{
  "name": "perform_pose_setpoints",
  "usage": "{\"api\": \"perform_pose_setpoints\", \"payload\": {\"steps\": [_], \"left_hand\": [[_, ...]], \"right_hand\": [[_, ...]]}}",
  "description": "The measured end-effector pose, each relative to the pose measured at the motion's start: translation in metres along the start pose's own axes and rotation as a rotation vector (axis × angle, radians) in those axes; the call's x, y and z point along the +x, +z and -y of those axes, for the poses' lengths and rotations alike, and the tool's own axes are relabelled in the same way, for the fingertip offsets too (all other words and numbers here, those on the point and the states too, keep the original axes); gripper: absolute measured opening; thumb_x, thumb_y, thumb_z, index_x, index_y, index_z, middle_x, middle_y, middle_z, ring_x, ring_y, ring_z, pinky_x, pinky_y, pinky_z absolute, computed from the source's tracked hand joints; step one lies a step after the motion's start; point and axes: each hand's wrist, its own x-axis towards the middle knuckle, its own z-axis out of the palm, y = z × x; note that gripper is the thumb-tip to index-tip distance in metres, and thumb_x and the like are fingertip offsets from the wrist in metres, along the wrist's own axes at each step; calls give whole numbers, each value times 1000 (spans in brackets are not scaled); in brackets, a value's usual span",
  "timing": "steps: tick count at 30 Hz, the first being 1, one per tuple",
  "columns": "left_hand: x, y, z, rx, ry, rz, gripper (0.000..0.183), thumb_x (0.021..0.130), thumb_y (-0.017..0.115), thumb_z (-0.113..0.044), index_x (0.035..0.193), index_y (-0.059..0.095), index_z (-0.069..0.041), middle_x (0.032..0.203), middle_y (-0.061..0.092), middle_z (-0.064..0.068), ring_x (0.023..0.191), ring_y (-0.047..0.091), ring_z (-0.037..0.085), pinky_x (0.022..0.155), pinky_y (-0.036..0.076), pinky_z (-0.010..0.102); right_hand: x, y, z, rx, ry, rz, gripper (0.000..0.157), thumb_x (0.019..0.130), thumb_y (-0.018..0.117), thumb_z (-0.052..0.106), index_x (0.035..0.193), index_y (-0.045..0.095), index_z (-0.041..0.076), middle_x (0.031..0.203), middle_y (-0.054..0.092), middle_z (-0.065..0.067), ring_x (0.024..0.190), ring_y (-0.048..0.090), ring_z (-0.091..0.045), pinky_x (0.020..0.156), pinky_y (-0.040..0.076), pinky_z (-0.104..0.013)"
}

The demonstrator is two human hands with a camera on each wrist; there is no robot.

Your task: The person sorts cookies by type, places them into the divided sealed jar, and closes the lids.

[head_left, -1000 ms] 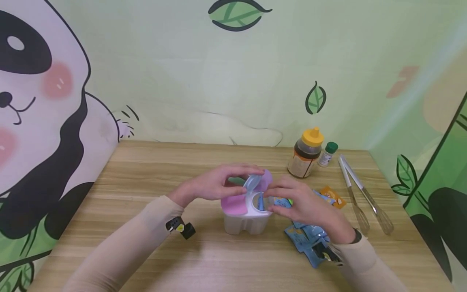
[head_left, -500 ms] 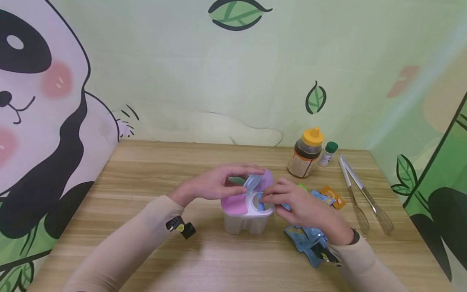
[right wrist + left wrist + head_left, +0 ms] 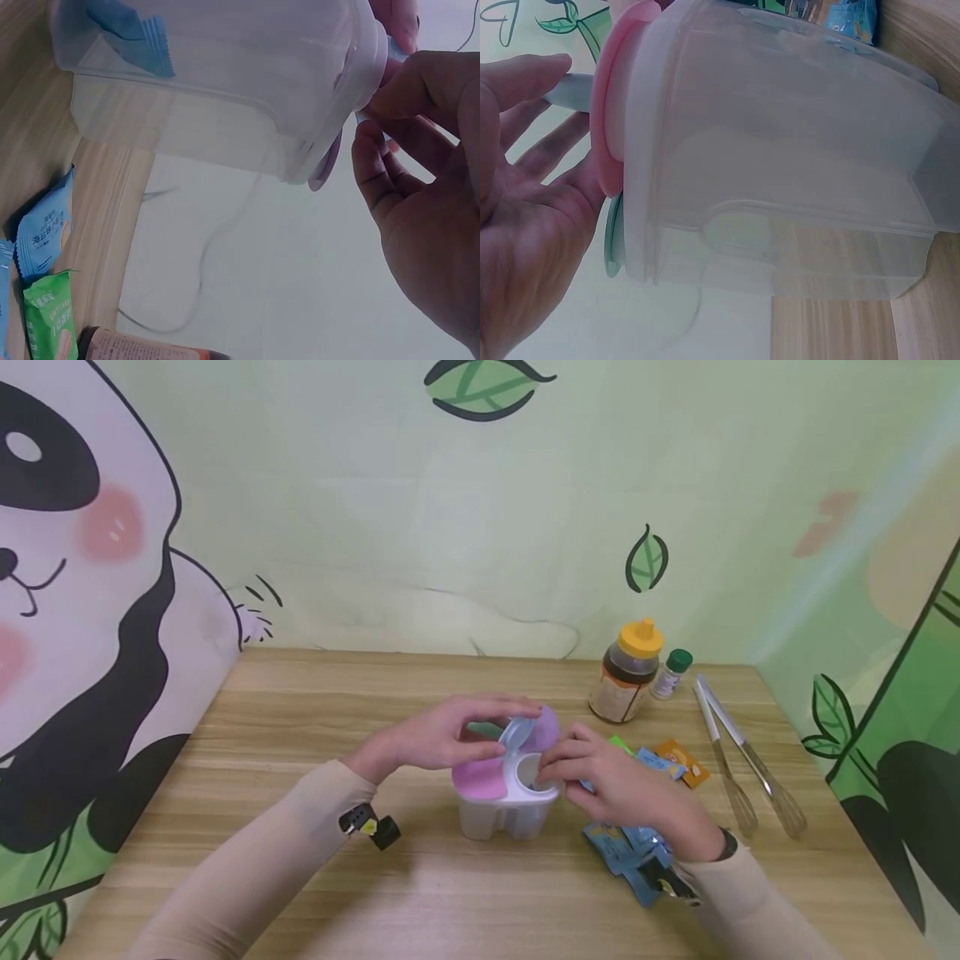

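Note:
A translucent storage box (image 3: pixel 504 821) with a white top and pink, purple and green lids stands mid-table. My left hand (image 3: pixel 450 732) holds its raised pale-blue flap lid (image 3: pixel 516 735) between thumb and fingers. At the round opening under that lid is my right hand (image 3: pixel 618 781), its bent fingertips dipping over the rim. No packet shows in those fingers. Through the box wall in the right wrist view, a small blue snack packet (image 3: pixel 139 41) lies at the bottom. The purple lid (image 3: pixel 546 727) is at the back of the box, and the pink lid (image 3: pixel 480 779) lies flat.
Several blue packets (image 3: pixel 618 850) lie under the right forearm, with a green packet (image 3: pixel 51 311) and an orange packet (image 3: pixel 684 762) beyond. A yellow-capped bottle (image 3: pixel 626 672), a green-capped small bottle (image 3: pixel 672 674) and metal tongs (image 3: pixel 750 760) stand or lie at the right.
The blue packet that stood in the opening has dropped into the box. My right hand has lowered its fingertips into the opening; the left hand keeps the lid raised.

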Motion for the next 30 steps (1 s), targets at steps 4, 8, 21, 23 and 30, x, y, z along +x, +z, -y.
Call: {"api": "perform_pose_setpoints", "payload": {"steps": [4, 8, 21, 23, 30], "left_hand": [[1, 0, 0, 3, 6, 9, 53, 94, 62, -6, 145, 47, -11, 152, 43, -1, 134, 45, 18, 93, 54, 32], [1, -2, 0, 2, 9, 6, 53, 94, 62, -6, 145, 47, -10, 152, 43, 0, 135, 45, 18, 94, 54, 32], [-1, -3, -3, 34, -11, -3, 53, 94, 62, -8, 145, 47, -14, 152, 42, -2, 135, 44, 17, 96, 52, 32], [-1, -2, -3, 40, -21, -4, 53, 94, 62, -8, 145, 47, -15, 152, 42, -3, 135, 44, 17, 96, 52, 32], [-1, -1, -2, 35, -21, -3, 54, 94, 62, -9, 145, 47, -16, 152, 42, -4, 135, 44, 16, 97, 52, 31]], "right_hand": [[-1, -2, -3, 46, -17, -45, 31, 77, 59, -9, 97, 72, 10, 102, 68, 1, 97, 53, -16, 81, 46, -29], [-2, -6, -5, 67, 22, -69, 32, 78, 57, -8, 100, 71, 11, 105, 67, 1, 99, 55, -14, 82, 47, -26], [-14, -10, -19, 39, 270, -213, 25, 82, 66, -3, 103, 71, 10, 95, 69, 0, 81, 59, -9, 69, 55, -27], [-16, -10, -21, 26, 289, -229, 23, 81, 69, -3, 102, 70, 9, 95, 69, -1, 80, 61, -10, 69, 56, -29], [-20, -10, -25, -38, 374, -185, 21, 84, 68, 3, 104, 70, 10, 95, 69, 1, 80, 61, -12, 70, 56, -31]]}}
